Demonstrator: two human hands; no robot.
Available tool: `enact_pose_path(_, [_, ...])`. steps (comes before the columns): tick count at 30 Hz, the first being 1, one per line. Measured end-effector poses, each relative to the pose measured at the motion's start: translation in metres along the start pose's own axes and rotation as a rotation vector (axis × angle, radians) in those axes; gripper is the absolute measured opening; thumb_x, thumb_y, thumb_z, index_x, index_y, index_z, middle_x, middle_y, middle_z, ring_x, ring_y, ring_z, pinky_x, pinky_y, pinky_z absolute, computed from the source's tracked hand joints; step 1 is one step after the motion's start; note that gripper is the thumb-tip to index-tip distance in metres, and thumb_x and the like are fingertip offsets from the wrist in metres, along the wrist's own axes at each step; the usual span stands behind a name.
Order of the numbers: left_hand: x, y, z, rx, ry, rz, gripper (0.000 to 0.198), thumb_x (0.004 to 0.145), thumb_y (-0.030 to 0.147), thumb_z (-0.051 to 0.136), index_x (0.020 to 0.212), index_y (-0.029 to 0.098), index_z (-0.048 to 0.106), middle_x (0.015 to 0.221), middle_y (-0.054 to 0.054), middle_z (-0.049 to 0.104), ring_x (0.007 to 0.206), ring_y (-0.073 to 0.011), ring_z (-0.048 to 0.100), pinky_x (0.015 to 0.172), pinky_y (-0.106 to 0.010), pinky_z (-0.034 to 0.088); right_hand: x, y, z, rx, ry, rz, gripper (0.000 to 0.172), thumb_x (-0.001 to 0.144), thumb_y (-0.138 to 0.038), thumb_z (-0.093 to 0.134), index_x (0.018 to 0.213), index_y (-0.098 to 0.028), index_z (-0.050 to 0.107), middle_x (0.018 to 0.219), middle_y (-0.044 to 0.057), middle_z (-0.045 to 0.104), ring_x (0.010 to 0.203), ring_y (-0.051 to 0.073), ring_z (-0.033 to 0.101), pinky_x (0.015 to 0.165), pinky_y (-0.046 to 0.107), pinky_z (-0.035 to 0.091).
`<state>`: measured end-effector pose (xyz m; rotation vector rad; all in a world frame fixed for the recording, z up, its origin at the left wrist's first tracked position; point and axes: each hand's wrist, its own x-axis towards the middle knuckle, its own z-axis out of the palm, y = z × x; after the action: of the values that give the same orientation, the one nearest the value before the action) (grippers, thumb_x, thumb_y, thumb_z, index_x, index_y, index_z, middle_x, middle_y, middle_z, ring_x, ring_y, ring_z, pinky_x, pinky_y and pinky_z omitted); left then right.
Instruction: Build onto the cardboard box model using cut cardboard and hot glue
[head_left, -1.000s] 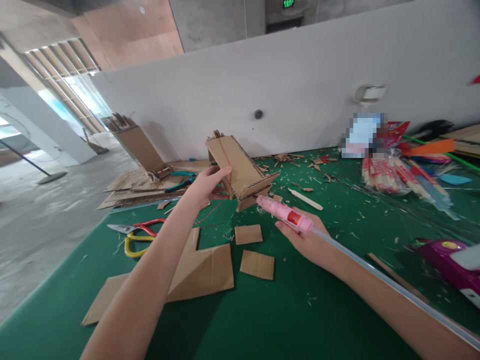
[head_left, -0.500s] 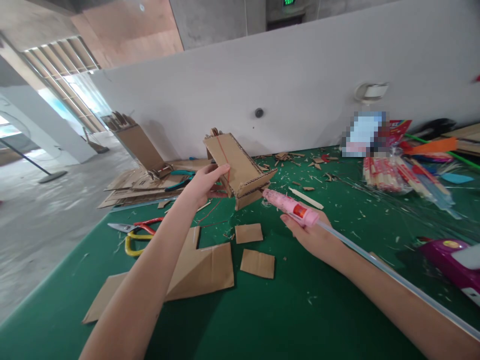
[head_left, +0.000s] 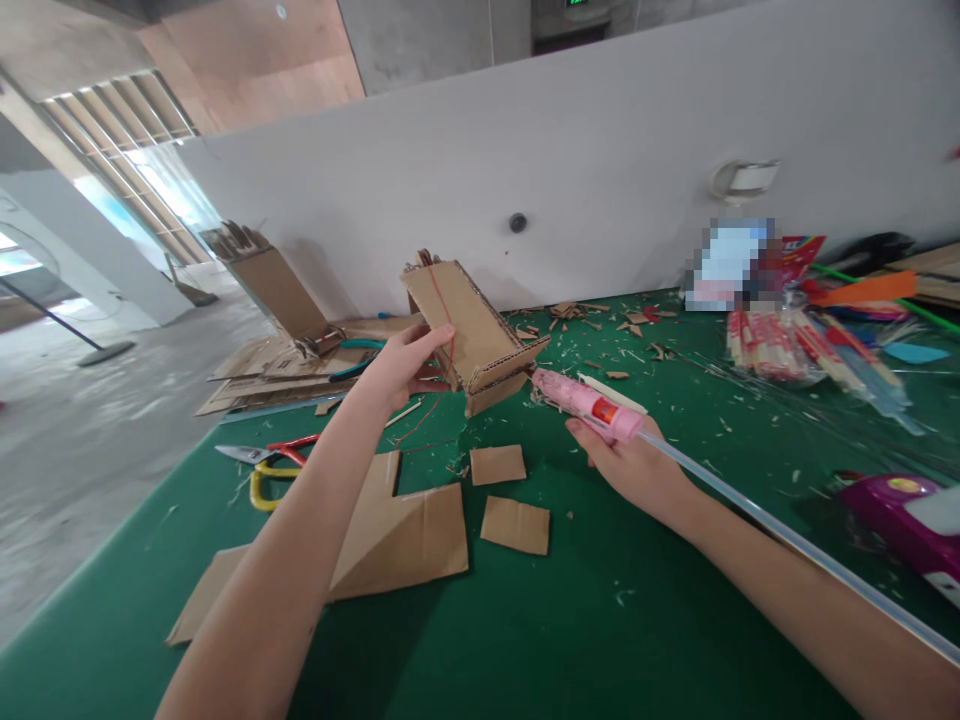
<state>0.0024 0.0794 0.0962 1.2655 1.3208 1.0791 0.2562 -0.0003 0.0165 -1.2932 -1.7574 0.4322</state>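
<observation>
My left hand point(head_left: 412, 362) is closed around the left side of a cardboard box-like piece point(head_left: 471, 318), thumb on its face near a thin red line. The piece is held tilted above the table, with a folded flap at its lower end. In my right hand point(head_left: 630, 462) is a pink glue gun point(head_left: 589, 403), its tip close to the right end of that flap; whether they touch I cannot tell. A long clear glue stick point(head_left: 757, 510) runs back from the gun along my forearm. Two small cardboard rectangles point(head_left: 515, 525) lie below on the green table.
Red-and-yellow-handled scissors point(head_left: 274, 465) and a larger cut cardboard sheet point(head_left: 412, 540) lie left. Stacked cardboard point(head_left: 262, 372) and teal-handled pliers point(head_left: 356, 358) sit behind. Bagged sticks point(head_left: 769, 345), a blurred-out screen point(head_left: 727, 265) and a purple tool point(head_left: 900, 520) are right. Scraps point(head_left: 570, 315) litter the back.
The cardboard piece in my left hand has shifted slightly left and up. My right hand with the glue gun has moved a little right, widening the gap to the flap.
</observation>
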Motion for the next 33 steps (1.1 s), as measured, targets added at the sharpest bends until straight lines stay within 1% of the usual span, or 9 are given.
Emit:
enact_pose_path(2, [-0.001, 0.001, 0.000, 0.007, 0.002, 0.004, 0.039, 0.073, 0.040, 0.069, 0.107, 0.022, 0.060, 0.093, -0.008, 0.067, 0.060, -0.0160, 0.064, 0.055, -0.033, 0.058, 0.001, 0.000, 0.000, -0.009, 0.012, 0.000, 0.027, 0.084, -0.042, 0.051, 0.068, -0.021, 0.054, 0.050, 0.000, 0.052, 0.046, 0.014, 0.050, 0.046, 0.027, 0.039])
enact_pose_path(5, [-0.002, 0.002, 0.000, 0.023, 0.013, 0.010, 0.044, 0.072, 0.042, 0.070, 0.110, 0.021, 0.061, 0.101, -0.010, 0.066, 0.063, -0.0172, 0.065, 0.057, -0.035, 0.059, 0.001, -0.001, -0.001, -0.022, 0.012, 0.007, 0.027, 0.084, -0.043, 0.050, 0.069, -0.021, 0.054, 0.049, -0.001, 0.051, 0.045, 0.014, 0.049, 0.047, 0.028, 0.039])
enact_pose_path(10, [-0.004, 0.003, -0.001, 0.036, 0.016, 0.014, 0.047, 0.072, 0.043, 0.070, 0.113, 0.022, 0.060, 0.109, -0.011, 0.065, 0.066, -0.0183, 0.066, 0.060, -0.036, 0.059, 0.002, 0.000, -0.002, -0.062, 0.040, -0.001, 0.030, 0.084, -0.044, 0.049, 0.065, -0.022, 0.050, 0.051, 0.001, 0.053, 0.046, 0.014, 0.049, 0.048, 0.029, 0.038])
enact_pose_path(17, [-0.005, 0.004, -0.001, 0.025, 0.017, -0.009, 0.047, 0.071, 0.043, 0.071, 0.112, 0.022, 0.060, 0.101, -0.009, 0.067, 0.066, -0.0180, 0.066, 0.060, -0.036, 0.059, 0.002, 0.004, 0.001, -0.088, 0.062, -0.017, 0.033, 0.085, -0.047, 0.048, 0.064, -0.022, 0.051, 0.050, 0.000, 0.053, 0.046, 0.014, 0.050, 0.048, 0.028, 0.039])
enact_pose_path(21, [-0.002, 0.003, -0.003, 0.034, 0.035, -0.006, 0.045, 0.072, 0.043, 0.070, 0.110, 0.021, 0.059, 0.098, -0.008, 0.066, 0.063, -0.0166, 0.065, 0.057, -0.034, 0.058, 0.002, 0.002, 0.001, -0.072, 0.074, 0.017, 0.035, 0.084, -0.049, 0.047, 0.066, -0.020, 0.057, 0.051, 0.001, 0.054, 0.048, 0.016, 0.052, 0.051, 0.029, 0.041])
enact_pose_path(24, [0.001, -0.002, -0.008, 0.044, 0.042, 0.038, 0.048, 0.072, 0.041, 0.071, 0.113, 0.020, 0.056, 0.101, -0.009, 0.066, 0.065, -0.0163, 0.065, 0.058, -0.033, 0.058, 0.002, 0.000, -0.001, -0.030, 0.060, 0.072, 0.036, 0.083, -0.051, 0.048, 0.073, -0.019, 0.062, 0.050, 0.000, 0.054, 0.048, 0.016, 0.054, 0.050, 0.029, 0.042])
enact_pose_path(27, [0.004, -0.009, -0.013, 0.094, 0.069, 0.114, 0.053, 0.070, 0.037, 0.073, 0.116, 0.019, 0.052, 0.106, -0.010, 0.065, 0.079, -0.0206, 0.066, 0.062, -0.034, 0.058, 0.004, 0.001, -0.003, 0.019, 0.081, 0.206, 0.039, 0.083, -0.052, 0.048, 0.072, -0.018, 0.062, 0.047, 0.001, 0.054, 0.047, 0.017, 0.055, 0.048, 0.029, 0.042])
enact_pose_path(30, [0.003, -0.014, -0.015, 0.137, 0.033, 0.192, 0.056, 0.070, 0.036, 0.073, 0.119, 0.019, 0.050, 0.107, -0.011, 0.064, 0.093, -0.0244, 0.065, 0.070, -0.036, 0.058, 0.007, 0.006, -0.005, 0.069, 0.133, 0.327, 0.040, 0.083, -0.053, 0.048, 0.073, -0.017, 0.064, 0.045, 0.000, 0.054, 0.045, 0.016, 0.055, 0.050, 0.030, 0.044])
enact_pose_path(33, [0.000, -0.017, -0.014, 0.210, 0.026, 0.285, 0.060, 0.069, 0.037, 0.073, 0.121, 0.018, 0.049, 0.117, -0.013, 0.061, 0.097, -0.0257, 0.064, 0.076, -0.039, 0.056, 0.010, 0.011, -0.005, 0.104, 0.158, 0.358, 0.041, 0.082, -0.053, 0.048, 0.078, -0.017, 0.066, 0.043, -0.001, 0.053, 0.044, 0.015, 0.053, 0.052, 0.030, 0.044])
